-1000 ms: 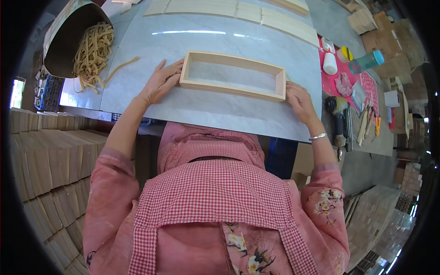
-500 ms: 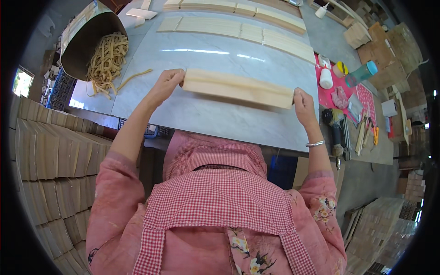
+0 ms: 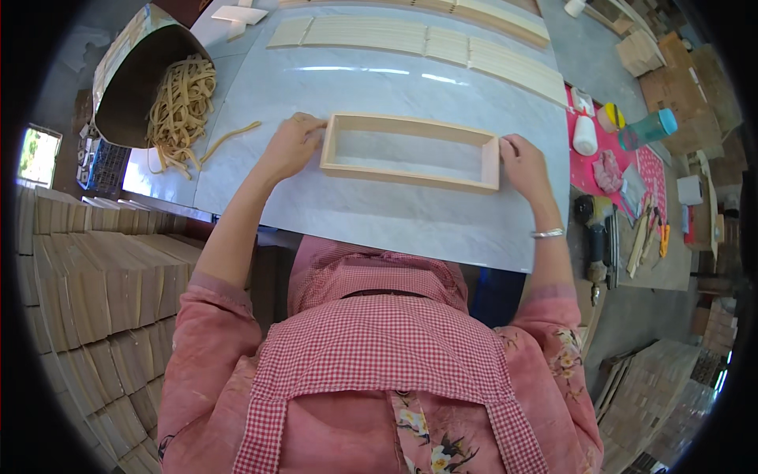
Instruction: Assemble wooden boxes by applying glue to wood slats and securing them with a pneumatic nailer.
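While the wooden frame (image 3: 410, 178) sits level on or just above the tabletop (image 3: 395, 217), I flank its ends
My left hand (image 3: 292, 147) and right hand (image 3: 526, 169) bend fingers at the short ends, likely for balance; how tightly they close, I can't tell; tabletop runs to the near edge, giving room, with pale slats (image 3: 367, 37) beyond the far side and tan strips (image 3: 181, 103) well left

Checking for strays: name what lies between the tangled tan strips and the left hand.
One loose tan strip lies there on the tabletop; the head view shows it.
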The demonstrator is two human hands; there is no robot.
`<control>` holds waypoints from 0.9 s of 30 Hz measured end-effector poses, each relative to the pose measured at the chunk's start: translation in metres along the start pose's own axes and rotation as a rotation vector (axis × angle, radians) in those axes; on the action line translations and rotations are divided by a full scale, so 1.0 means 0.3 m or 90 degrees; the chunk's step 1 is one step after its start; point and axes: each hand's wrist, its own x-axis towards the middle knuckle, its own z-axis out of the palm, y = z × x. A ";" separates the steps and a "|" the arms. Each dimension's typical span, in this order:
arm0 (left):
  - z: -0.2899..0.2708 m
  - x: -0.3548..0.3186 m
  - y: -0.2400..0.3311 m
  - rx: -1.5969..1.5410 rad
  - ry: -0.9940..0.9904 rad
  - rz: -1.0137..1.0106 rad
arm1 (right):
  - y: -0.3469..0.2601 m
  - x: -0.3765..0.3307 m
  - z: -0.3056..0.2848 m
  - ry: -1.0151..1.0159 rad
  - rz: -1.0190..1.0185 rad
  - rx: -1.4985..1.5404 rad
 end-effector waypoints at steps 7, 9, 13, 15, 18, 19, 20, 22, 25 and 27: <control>-0.036 -0.086 -0.033 -0.323 -0.116 0.075 | -0.037 -0.092 -0.099 -0.178 -0.022 0.225; -0.007 -0.075 -0.031 -0.238 -0.109 0.099 | -0.048 -0.078 -0.098 -0.243 -0.026 0.180; -0.001 -0.031 -0.007 -0.224 -0.092 0.110 | -0.039 -0.060 -0.092 -0.233 -0.005 0.191; 0.010 -0.015 0.005 -0.237 -0.083 0.099 | -0.022 -0.063 -0.097 -0.235 0.011 0.186; 0.006 -0.045 -0.012 -0.267 -0.045 0.085 | -0.025 -0.058 -0.104 -0.242 0.025 0.164; -0.006 -0.045 -0.004 -0.286 -0.041 0.105 | -0.033 -0.064 -0.108 -0.257 0.032 0.166; -0.007 -0.042 0.012 -0.263 -0.043 0.120 | -0.031 -0.071 -0.096 -0.234 -0.001 0.148; 0.013 -0.069 0.023 -0.241 -0.047 0.145 | -0.031 -0.092 -0.084 -0.204 -0.029 0.124; 0.048 -0.086 0.005 -0.251 -0.030 0.149 | -0.032 -0.093 -0.113 -0.277 0.012 0.177; 0.036 -0.132 0.014 -0.348 -0.026 0.101 | 0.000 -0.054 -0.147 -0.317 0.025 0.149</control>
